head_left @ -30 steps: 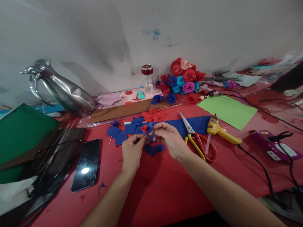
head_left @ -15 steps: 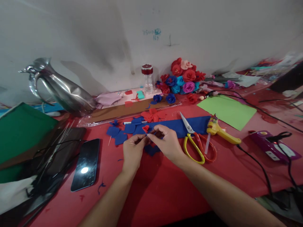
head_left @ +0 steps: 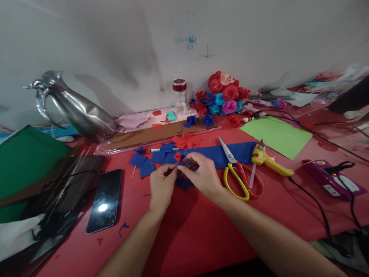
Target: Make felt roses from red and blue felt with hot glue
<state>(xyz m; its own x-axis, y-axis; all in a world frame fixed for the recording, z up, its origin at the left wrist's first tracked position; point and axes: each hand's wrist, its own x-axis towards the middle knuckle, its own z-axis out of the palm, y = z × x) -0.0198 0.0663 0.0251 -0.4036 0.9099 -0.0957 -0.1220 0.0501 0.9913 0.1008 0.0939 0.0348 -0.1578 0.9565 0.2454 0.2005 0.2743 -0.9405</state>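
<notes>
My left hand and my right hand meet fingertip to fingertip over the red table, both closed in a pinch. A small red paper flower rises just beyond the fingertips, its base hidden between them. Some blue paper shows by the right fingers, but I cannot tell whether it is held. Beneath and behind the hands are cut blue paper pieces and a long blue paper strip. Scissors with one yellow and one red handle lie right of my right hand.
A yellow glue gun with a cord lies at the right, near a purple power strip. On the left are a phone and a leaning metal jug. Paper roses and a lidded glass jar stand by the wall.
My fingers have shifted very slightly around the flower's base, and the red flower has turned a little. Everything else lies as before.
</notes>
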